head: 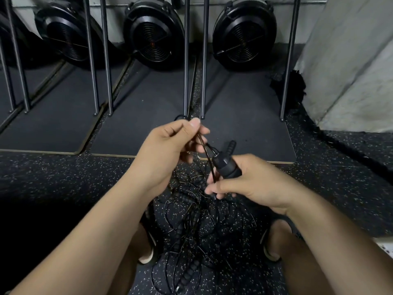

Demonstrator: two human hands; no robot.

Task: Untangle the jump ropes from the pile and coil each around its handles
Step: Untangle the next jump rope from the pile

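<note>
The right hand (253, 184) grips a rigid handle (226, 167); the left hand (170, 145) pinches its thin cord (203, 145). Light, springy, snag-prone: hold the handle, feed cord slowly.

Black on the tangled ropes (191, 226) and the ribbed handle (226, 167), over a near black floor (63, 177) speckled with white and cream flecks. Far, dark grey mats (144, 116) edged in pale tan, silvery grey rails (186, 60), black fan housings (153, 37) with concentric-ring grilles and an orange-red spot at the hub. Mottled pale grey on the wall (350, 60) at right; black shoes (148, 248) with white soles, near.
</note>
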